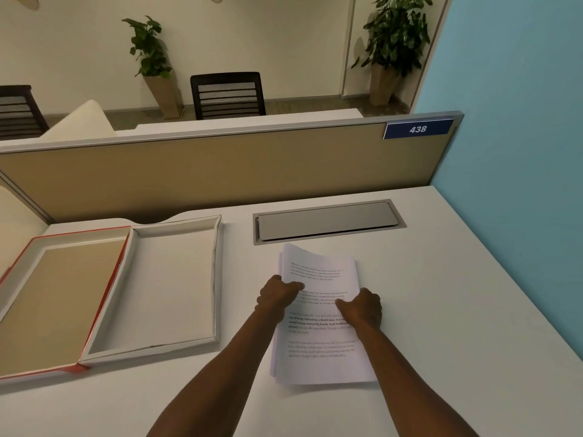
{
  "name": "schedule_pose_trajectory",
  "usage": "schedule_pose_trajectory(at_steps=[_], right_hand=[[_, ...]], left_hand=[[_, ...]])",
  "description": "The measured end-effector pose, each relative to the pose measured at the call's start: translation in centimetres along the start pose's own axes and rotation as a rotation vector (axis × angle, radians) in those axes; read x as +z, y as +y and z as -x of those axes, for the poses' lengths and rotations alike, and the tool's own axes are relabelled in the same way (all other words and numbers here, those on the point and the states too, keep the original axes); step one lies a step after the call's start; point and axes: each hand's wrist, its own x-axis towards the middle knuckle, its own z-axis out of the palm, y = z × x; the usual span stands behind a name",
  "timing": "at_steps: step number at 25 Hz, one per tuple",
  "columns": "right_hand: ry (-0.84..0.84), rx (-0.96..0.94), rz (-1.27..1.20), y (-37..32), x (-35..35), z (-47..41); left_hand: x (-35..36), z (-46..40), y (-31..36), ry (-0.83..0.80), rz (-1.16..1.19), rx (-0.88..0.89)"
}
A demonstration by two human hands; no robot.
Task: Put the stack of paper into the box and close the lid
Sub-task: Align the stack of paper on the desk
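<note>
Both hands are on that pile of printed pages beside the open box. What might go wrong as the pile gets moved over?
The paper stack is already fanned, with edges stepped along its left side, so sheets may slide apart when the left hand and right hand lift it. Uneven or sagging pages could catch on the box near wall on the way in. Pages sticking up might stop the red-edged lid closing flat.
</note>
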Motion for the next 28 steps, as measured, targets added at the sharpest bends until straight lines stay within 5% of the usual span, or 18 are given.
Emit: schedule_pose_trajectory(at_steps=[16,28], right_hand=[[0.016,0.002,-0.012,0.3,0.5,-0.4],[0.019,-0.009,-0.008,0.6,0.7,-0.7]], left_hand=[[-0.6,-1.0,-0.4,0.018,0.016,0.007],[0.0,-1.4,-0.6,-0.043,0.262,-0.002]])
